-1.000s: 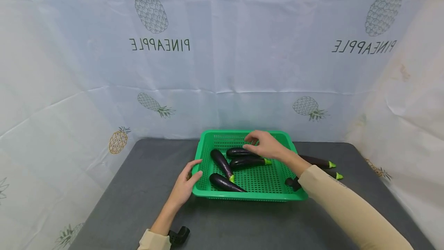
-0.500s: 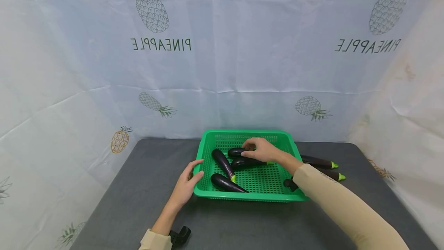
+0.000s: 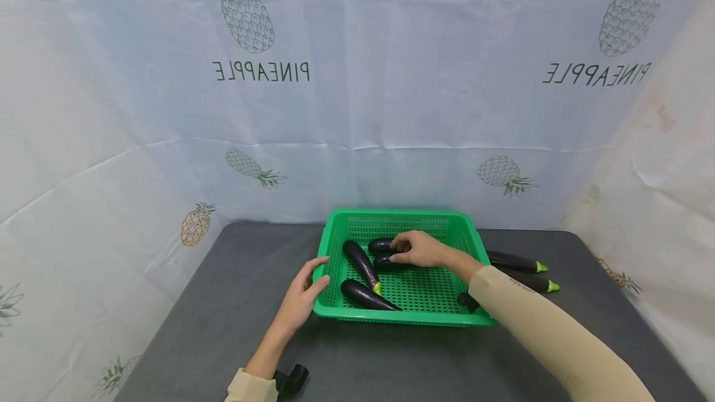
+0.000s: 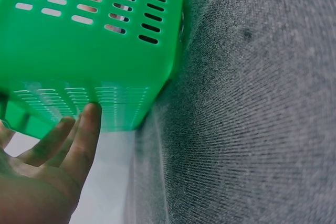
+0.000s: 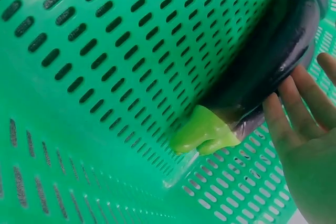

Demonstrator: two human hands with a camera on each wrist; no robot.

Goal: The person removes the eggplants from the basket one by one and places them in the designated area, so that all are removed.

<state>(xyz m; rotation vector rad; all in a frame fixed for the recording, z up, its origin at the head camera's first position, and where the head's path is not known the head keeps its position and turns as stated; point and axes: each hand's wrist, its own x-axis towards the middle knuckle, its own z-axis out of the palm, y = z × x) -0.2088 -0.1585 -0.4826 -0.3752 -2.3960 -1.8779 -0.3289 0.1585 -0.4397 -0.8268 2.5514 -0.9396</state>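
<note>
A green perforated plastic basket [image 3: 402,317] holds several dark eggplants. My left hand [image 3: 298,299] is at its left side, fingers fairly straight, touching or nearly touching the outer wall [image 4: 79,61] in the left wrist view. Inside the basket, my right hand [image 3: 421,249] reaches down over two eggplants lying side by side at the back, thumb near the front eggplant [image 3: 385,262], fingers by the rear eggplant [image 3: 380,244]. In the right wrist view, extended fingertips meet or almost meet the side of a green-capped eggplant [image 5: 252,77]; the thumb is hidden there.
Two more eggplants [image 3: 360,262] [image 3: 365,295] lie at the basket's left. Outside it, on the right of the dark grey table [image 3: 234,315], are an eggplant [image 3: 516,262] and another eggplant [image 3: 533,281]. A pineapple-printed curtain [image 3: 368,92] stands behind and at the sides.
My right hand has lowered from above the rear eggplant and come slightly toward the front eggplant. My left hand stays at the basket's left side. The head view has shifted slightly.
</note>
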